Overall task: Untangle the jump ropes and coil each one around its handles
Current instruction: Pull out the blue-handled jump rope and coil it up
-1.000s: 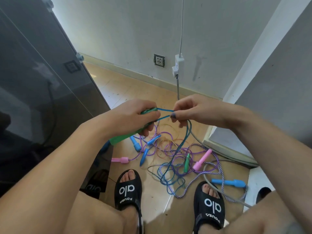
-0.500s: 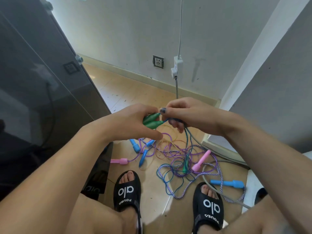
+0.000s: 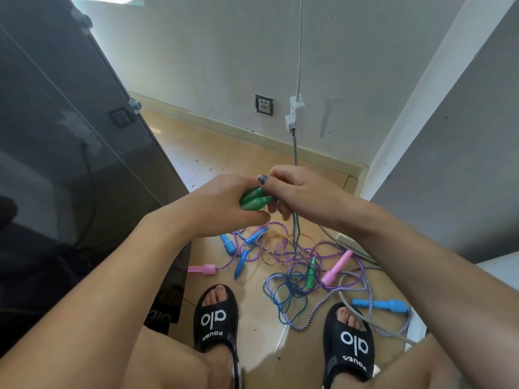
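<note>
I am gripping both green handles [image 3: 254, 202] together in my left hand [image 3: 222, 203] while my right hand [image 3: 297, 192] is pinching the blue rope [image 3: 295, 228] at their tips for coiling, its slack trailing to the floor tangle [image 3: 295, 265].

Both hands [image 3: 224, 203] grip green handles [image 3: 254, 203] — ropes [image 3: 295, 265] tangled below.

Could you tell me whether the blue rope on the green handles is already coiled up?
Not yet coiled. The blue rope hangs from the green handles into the floor tangle.
</note>
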Action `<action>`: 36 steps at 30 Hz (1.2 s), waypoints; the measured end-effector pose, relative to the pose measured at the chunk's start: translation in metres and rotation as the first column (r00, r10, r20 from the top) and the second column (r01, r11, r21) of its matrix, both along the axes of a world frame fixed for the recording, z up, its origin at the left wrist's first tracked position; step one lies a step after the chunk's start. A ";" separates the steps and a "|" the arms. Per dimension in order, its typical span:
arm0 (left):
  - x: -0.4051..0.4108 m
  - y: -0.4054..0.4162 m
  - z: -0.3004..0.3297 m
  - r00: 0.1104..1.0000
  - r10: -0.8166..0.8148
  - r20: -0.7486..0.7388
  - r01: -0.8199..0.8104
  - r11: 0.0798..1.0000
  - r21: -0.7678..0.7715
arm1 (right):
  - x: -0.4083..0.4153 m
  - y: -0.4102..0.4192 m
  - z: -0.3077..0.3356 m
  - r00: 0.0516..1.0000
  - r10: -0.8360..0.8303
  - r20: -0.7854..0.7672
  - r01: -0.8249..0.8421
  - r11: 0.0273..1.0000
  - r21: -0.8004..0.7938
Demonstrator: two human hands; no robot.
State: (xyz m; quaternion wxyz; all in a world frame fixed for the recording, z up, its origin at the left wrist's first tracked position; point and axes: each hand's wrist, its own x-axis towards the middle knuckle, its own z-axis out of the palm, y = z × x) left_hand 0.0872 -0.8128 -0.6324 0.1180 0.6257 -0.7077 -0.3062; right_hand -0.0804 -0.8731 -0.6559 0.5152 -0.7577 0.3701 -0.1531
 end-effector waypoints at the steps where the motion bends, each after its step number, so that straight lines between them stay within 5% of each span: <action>1: 0.001 0.000 0.001 1.000 -0.003 0.009 0.003 1.000 -0.001 | 0.001 0.001 -0.001 1.000 0.005 -0.023 -0.006 0.998 -0.057; 4: 0.003 0.000 -0.001 0.997 0.019 0.071 -0.019 1.000 -0.009 | 0.002 0.005 -0.004 0.999 -0.014 0.034 0.017 0.996 -0.086; 12: 0.005 -0.001 -0.004 0.964 0.099 0.248 -0.072 0.991 -0.113 | -0.007 -0.009 -0.001 0.957 -0.211 0.197 0.168 0.962 0.216; 17: 0.004 -0.003 0.002 0.969 0.093 0.229 -0.081 0.995 -0.060 | -0.005 -0.008 -0.003 0.960 -0.219 0.177 0.190 0.967 0.168; 20: 0.004 -0.001 0.007 0.986 0.076 0.145 -0.079 0.997 0.010 | -0.006 -0.011 -0.003 0.955 -0.235 0.182 0.234 0.972 0.027; 22: 0.005 0.002 0.010 0.983 0.178 -0.046 -0.176 0.983 0.058 | -0.007 -0.012 -0.004 0.944 -0.279 0.179 0.301 0.947 -0.110; 24: 0.010 0.000 0.010 0.857 0.379 -0.349 -0.351 0.925 0.144 | -0.007 -0.009 -0.006 0.933 -0.340 0.119 0.360 0.892 -0.275; 26: 0.015 -0.004 0.005 0.730 0.517 -0.447 -0.489 0.852 0.188 | -0.004 0.002 -0.008 0.946 -0.325 -0.001 0.282 0.824 -0.490; 31: 0.006 -0.015 -0.022 0.893 0.444 -0.070 -0.444 0.896 0.015 | 0.017 0.037 -0.014 0.949 -0.204 -0.241 -0.012 0.740 -0.673; 36: 0.002 -0.011 -0.027 0.922 0.280 0.268 -0.273 0.960 -0.065 | 0.016 0.036 -0.012 0.942 -0.116 -0.316 -0.154 0.687 -0.710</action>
